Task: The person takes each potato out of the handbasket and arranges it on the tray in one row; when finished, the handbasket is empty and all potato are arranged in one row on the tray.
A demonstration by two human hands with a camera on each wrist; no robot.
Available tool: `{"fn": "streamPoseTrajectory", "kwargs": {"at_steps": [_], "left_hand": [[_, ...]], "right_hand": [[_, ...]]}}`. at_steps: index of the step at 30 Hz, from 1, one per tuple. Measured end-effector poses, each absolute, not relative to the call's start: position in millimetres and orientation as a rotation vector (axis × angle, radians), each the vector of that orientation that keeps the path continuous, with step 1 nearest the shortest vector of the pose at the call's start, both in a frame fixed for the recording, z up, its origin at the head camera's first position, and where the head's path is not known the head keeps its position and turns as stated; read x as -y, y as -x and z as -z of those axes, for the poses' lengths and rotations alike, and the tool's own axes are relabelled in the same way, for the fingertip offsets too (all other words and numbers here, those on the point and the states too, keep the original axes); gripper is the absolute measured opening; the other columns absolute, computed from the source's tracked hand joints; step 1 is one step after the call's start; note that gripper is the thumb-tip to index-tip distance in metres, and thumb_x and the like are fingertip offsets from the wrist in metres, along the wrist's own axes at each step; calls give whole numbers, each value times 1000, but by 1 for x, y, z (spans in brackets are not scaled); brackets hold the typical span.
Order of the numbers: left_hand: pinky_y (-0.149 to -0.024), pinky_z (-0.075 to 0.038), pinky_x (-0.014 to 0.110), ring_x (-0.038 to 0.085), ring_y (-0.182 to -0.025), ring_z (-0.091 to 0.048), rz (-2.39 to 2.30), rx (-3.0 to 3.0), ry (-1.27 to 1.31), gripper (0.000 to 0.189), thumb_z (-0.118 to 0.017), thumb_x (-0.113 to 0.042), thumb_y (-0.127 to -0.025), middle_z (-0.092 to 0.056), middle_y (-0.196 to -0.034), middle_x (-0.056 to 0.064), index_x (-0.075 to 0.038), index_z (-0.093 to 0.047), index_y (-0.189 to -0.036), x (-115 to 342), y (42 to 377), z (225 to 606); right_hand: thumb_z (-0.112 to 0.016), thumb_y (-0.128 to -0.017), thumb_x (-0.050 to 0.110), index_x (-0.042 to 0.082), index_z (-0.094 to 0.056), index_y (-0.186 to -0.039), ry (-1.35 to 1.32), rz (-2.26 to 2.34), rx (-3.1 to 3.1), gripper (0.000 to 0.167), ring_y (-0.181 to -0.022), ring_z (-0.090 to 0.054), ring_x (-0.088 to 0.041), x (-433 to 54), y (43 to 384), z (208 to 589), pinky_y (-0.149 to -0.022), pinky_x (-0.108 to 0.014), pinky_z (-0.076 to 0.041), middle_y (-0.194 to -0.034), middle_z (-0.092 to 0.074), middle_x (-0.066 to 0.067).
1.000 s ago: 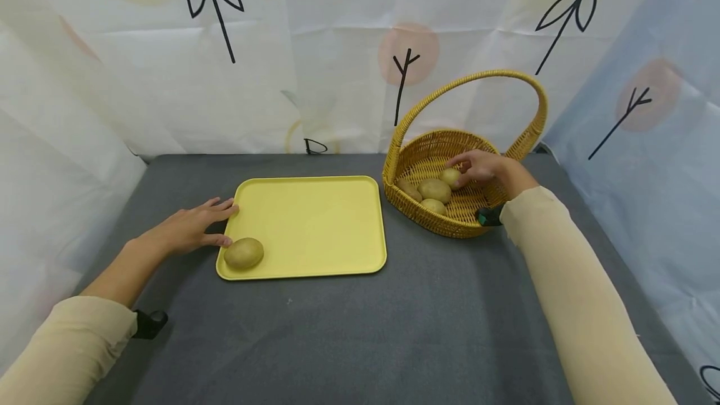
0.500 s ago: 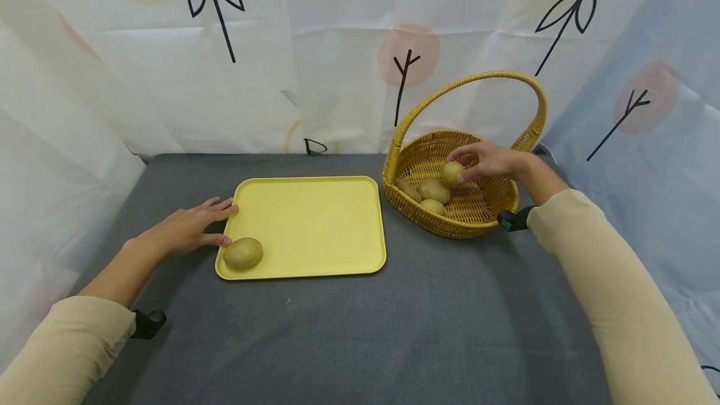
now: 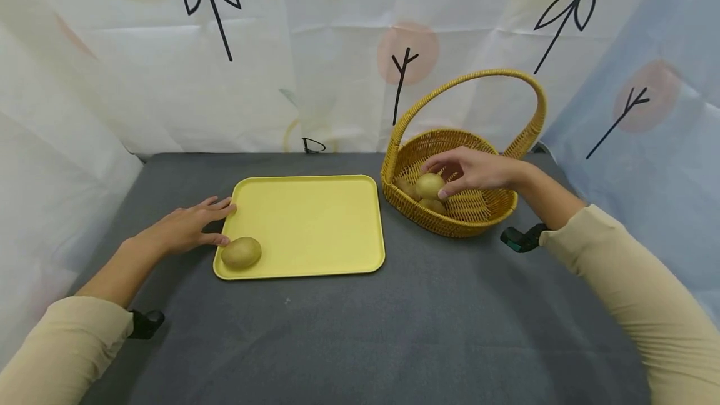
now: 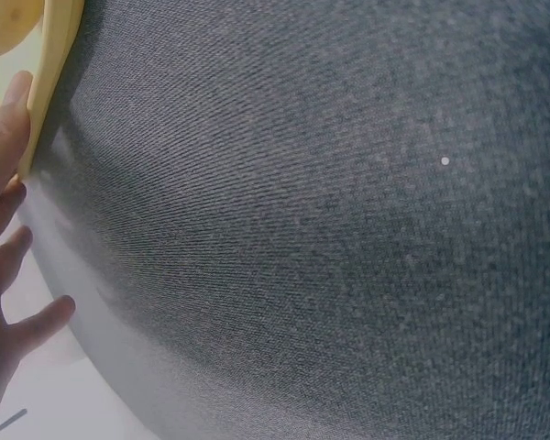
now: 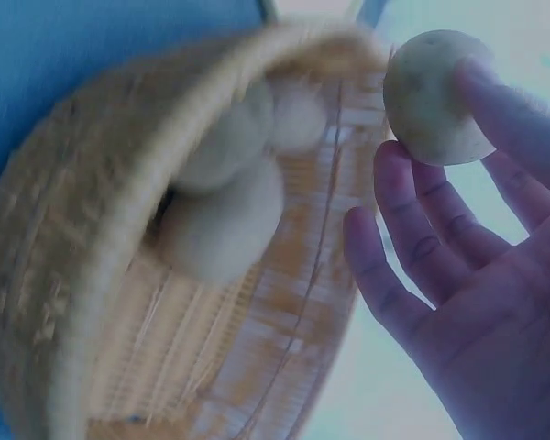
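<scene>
My right hand (image 3: 469, 170) pinches a potato (image 3: 430, 185) between thumb and fingertips, over the left part of a yellow wicker basket (image 3: 484, 220). In the right wrist view this potato (image 5: 437, 96) is lifted clear of several blurred potatoes (image 5: 227, 225) lying in the basket. To the left, my left hand (image 3: 182, 229) rests at the left rim of a yellow tray (image 3: 315, 224), fingers spread. Its thumb lies beside another potato (image 3: 241, 253) in the tray's near left corner. The left wrist view shows the fingers (image 4: 44, 323) apart, the thumb at the tray edge (image 4: 57, 73).
A tall handle (image 3: 478, 77) arches over the basket. Grey cloth (image 3: 337, 336) covers the table. Patterned white curtains (image 3: 337, 49) stand behind and at both sides. Each forearm wears a dark wrist device (image 3: 523, 239) by the sleeve.
My right hand has raised a potato from among the others and carried it left across the basket. The left hand, the tray and its potato have stayed in place.
</scene>
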State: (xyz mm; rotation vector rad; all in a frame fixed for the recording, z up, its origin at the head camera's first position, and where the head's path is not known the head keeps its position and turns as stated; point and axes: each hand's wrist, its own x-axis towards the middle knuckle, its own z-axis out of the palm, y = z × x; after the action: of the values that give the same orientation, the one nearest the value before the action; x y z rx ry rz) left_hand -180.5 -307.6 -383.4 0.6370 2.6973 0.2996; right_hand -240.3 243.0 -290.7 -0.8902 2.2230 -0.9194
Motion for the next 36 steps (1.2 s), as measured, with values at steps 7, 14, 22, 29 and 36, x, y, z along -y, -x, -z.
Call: {"fn": "streamPoseTrajectory", "kwargs": {"at_steps": [7,14,22,29,36], "left_hand": [[-96,-23,79,49,-145,-21,-275,-2703,-655,92,-65,-59,-86,-27,-159,23,-3,-36,-154,308,182,383],[-98,-22,79,48,-145,-20,-258,-2701,-642,92,-67,-58,-86,-27,-160,22,-5,-36,-154,306,184,384],[-95,-23,80,49,-144,-22,-250,-2699,-660,94,-65,-61,-85,-28,-159,24,-3,-36,-154,308,184,387],[-96,-23,81,50,-144,-22,-250,-2700,-651,94,-65,-61,-85,-28,-159,24,-3,-37,-154,309,183,387],[-94,-28,78,50,-143,-25,-247,-2722,-668,91,-66,-59,-86,-30,-158,24,-3,-39,-152,309,183,388]], "right_hand": [[-73,-91,7,0,-55,-136,1055,928,-2136,50,-109,-63,-28,-193,224,295,-92,-44,-51,-125,-62,-10],[-75,-89,6,1,-57,-133,1150,985,-2178,48,-101,-63,-25,-135,210,326,-87,-45,-51,-121,-62,-11],[-75,-90,8,5,-56,-134,1150,966,-2231,48,-106,-61,-22,-71,189,374,-93,-37,-49,-123,-59,-11],[-74,-91,12,10,-57,-135,1131,895,-2263,47,-103,-58,-16,-29,178,388,-88,-25,-46,-123,-59,-9],[-74,-92,16,9,-59,-134,1268,788,-2343,45,-93,-55,-12,2,173,392,-82,-19,-43,-120,-60,-7]]}}
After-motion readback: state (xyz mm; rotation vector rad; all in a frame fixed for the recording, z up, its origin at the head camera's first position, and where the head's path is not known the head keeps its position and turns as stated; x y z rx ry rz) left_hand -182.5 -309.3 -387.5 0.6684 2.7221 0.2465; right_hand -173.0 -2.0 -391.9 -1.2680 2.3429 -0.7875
